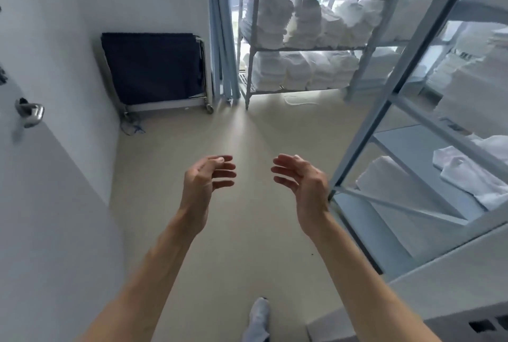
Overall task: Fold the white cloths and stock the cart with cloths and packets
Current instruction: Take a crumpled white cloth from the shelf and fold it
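Plainly both hands are empty: the left hand (pixel 204 176) and the right hand (pixel 301 176) are raised side by side over the bare floor (pixel 247 132), palms turned toward each other, fingers loosely spread and slightly curled, pinching nothing and touching nothing. By my reading this is a fetching step, between loads, with no folding under way. The white cloths (pixel 302 25) sit in folded stacks on the far shelving rack (pixel 247 47), which I take as the landmark: it stands beyond the hands, at the end of the floor. A second rack (pixel 384 110) runs toward the viewer from the far rack's right end, just beside the right hand, and carries more white cloths (pixel 472 174), some lying loose and rumpled. Left of the far rack, against the wall, stands a folded dark blue frame on castors (pixel 154 69); whether that is the cart I cannot tell. No packets show. The next move likely calls for a reach to the right, both hands closing under a stack so it lifts without slumping
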Demonstrator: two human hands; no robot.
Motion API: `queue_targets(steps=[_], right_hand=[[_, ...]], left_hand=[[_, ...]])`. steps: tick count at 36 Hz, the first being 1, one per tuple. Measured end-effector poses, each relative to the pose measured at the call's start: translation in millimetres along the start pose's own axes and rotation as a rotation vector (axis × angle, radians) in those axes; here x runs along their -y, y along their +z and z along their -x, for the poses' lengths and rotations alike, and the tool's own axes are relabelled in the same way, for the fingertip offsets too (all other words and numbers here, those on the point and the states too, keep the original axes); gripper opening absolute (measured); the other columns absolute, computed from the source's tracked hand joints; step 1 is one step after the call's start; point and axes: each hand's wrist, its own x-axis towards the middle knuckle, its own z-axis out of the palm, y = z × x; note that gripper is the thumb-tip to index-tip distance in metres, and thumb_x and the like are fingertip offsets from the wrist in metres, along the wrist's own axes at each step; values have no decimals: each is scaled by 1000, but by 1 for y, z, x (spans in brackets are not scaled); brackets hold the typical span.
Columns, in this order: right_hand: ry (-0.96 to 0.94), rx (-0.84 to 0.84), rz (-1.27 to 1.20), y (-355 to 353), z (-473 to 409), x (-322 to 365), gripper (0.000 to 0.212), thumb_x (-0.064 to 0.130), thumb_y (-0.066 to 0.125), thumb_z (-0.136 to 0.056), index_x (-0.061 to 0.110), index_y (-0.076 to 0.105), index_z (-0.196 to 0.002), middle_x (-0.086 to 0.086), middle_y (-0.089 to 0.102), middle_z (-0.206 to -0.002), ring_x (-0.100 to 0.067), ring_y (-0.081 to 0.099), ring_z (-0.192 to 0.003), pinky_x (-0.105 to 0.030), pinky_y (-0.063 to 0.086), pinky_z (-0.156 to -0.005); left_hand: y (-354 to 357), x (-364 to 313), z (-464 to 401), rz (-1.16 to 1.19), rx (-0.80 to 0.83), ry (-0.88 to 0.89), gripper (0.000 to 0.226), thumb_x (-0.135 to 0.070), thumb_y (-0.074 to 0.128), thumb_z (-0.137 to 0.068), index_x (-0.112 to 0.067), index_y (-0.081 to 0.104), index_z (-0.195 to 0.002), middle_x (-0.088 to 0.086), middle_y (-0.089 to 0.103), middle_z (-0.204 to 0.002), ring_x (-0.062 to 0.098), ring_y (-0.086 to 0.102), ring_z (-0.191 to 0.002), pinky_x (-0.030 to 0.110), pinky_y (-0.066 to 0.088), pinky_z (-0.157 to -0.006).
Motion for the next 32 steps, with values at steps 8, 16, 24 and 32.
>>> queue_targets(steps=[8,16,24,32], right_hand=[[78,7,-108,-14,-178,-14,33,15,43,-100,-4,70,-104,-21,73,-103,-34,70,-94,-43,54,-84],[73,-30,-150,-41,-342,22,31,16,45,-99,0,72,-99,-19,74,-98,-31,71,-90,-37,55,-78],[51,-94,-170,-78,-482,43,32,16,43,-99,2,72,-98,-17,74,-98,-28,71,-86,-34,55,-77],[-61,-184,-174,-101,-656,85,30,15,44,-99,4,71,-97,-15,75,-98,-27,71,-85,-31,56,-73]], left_hand=[[69,13,-158,-9,6,-60,28,-13,44,-100,-3,71,-101,14,72,-92,28,69,-84,42,55,-77],[152,-11,-309,-23,48,-3,26,-18,50,-94,-3,71,-99,12,72,-87,27,69,-81,44,55,-78],[247,4,-435,-9,155,-73,33,-25,55,-78,-1,71,-95,12,70,-79,30,68,-73,43,56,-73],[363,0,-611,8,317,-23,26,-18,55,-84,-1,72,-94,13,69,-76,27,68,-70,38,56,-70]])
